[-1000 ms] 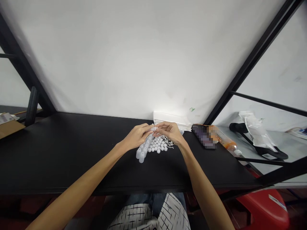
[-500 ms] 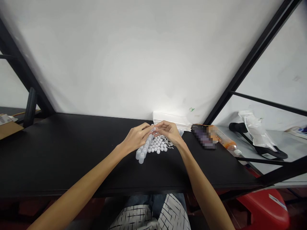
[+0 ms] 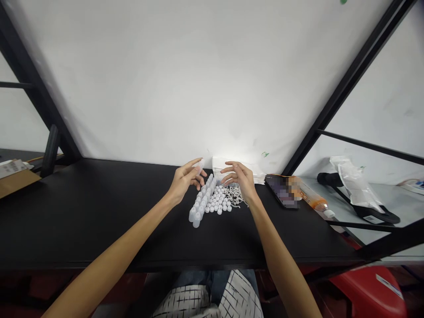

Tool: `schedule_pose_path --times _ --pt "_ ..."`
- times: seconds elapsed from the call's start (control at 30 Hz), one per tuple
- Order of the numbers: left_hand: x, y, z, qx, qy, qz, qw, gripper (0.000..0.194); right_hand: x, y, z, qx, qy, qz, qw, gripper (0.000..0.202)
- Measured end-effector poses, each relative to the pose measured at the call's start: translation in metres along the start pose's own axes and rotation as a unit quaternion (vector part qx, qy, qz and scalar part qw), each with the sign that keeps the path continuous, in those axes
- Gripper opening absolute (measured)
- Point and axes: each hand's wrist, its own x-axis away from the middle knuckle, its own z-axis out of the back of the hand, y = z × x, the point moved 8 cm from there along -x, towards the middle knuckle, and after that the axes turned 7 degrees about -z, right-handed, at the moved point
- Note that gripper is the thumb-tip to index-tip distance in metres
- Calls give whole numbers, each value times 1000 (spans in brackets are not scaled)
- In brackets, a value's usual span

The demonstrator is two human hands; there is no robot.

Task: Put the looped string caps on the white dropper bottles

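Observation:
My left hand (image 3: pixel 186 179) is raised left of the rows of cups and grips a small translucent plastic cup (image 3: pixel 200 165) between thumb and fingers. Opposite it, my right hand (image 3: pixel 241 177) hovers over the white strings with its fingers apart, nothing visible in them. Translucent plastic cups (image 3: pixel 201 204) stand upside down in rows between the hands. Right beside them lie several small round white pieces (image 3: pixel 218 202). A tangle of thin white strings (image 3: pixel 234 195) lies partly hidden under my right hand.
A stack of white sheets (image 3: pixel 220 163) rests against the wall. To the right are a phone (image 3: pixel 281 192) and an orange-labelled bottle (image 3: pixel 311 196). A cardboard box (image 3: pixel 20 181) is at far left. Black metal frame bars flank the black table (image 3: pixel 99 212); a red stool (image 3: pixel 371 291) stands below.
My hands were together over the cups and have drawn apart. The left moved left with the translucent cup; the right let go and moved slightly right, uncovering the rows.

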Motion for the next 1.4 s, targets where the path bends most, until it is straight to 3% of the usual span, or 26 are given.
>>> schedule_pose_path --times 0.07,0.13,0.23,0.37,0.47,0.63,0.8,0.93,1.1,1.23,1.4 --pt "-1 -3 2 32 14 24 999 47 -1 1 10 59 26 -2 998 43" --pt "-1 -5 6 41 31 34 998 40 -1 6 15 153 7 -28 988 36" --pt "-2 -11 13 33 48 47 997 29 2 24 14 270 -101 -101 952 28" --pt "-3 -24 19 10 52 84 995 20 12 43 7 305 -228 -175 908 19" --pt "-3 -30 24 -32 71 94 993 20 20 48 -4 321 -284 -196 882 18" --pt "-2 -26 38 -168 123 63 976 42 28 46 -21 360 -305 -188 861 13" --pt "2 -12 48 -297 164 4 941 41 28 47 -29 402 -290 -170 851 9" --pt "2 -11 47 -313 153 4 937 31 25 42 -23 384 -277 -162 866 8" --pt "-1 -8 46 -381 134 -2 915 17 12 14 -1 247 -174 -107 947 10" --pt "-4 0 37 -486 98 -37 867 13 7 -5 6 156 -73 -25 985 19" --pt "0 1 16 -609 24 -64 790 25 8 -7 -15 103 -43 13 994 26"
